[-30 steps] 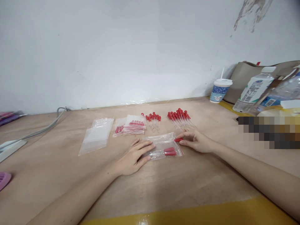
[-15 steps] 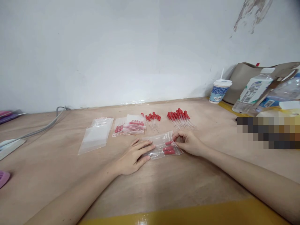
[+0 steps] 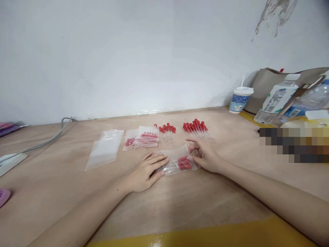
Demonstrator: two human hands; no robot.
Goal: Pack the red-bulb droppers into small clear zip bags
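A clear zip bag [image 3: 171, 168] lies in front of me, holding several droppers with red rubber bulbs [image 3: 184, 163]. Flat on the bag's left end rests my left hand [image 3: 146, 171], its fingers spread. My right hand [image 3: 208, 156] is at the bag's right end, by its mouth. Its index finger is lifted and the thumb stands apart from the fingers; some fingertips touch or overlap the bag's edge. Two bunches of loose droppers lie behind: a smaller bunch [image 3: 167, 129] and a larger bunch [image 3: 196, 127]. Filled bags [image 3: 146, 139] are stacked left of them.
Flat unfilled bags [image 3: 105, 149] lie on the left of the table [image 3: 159, 206]. A grey cable [image 3: 51, 139] runs along the far left. At the right stand a paper cup with a straw [image 3: 240, 99], a plastic bottle [image 3: 279, 97] and a grey bag [image 3: 259, 89].
My right index finger has lifted and the fingers have spread apart. The upper red bulb in the bag now lies close to the others. My left hand has stayed nearly still.
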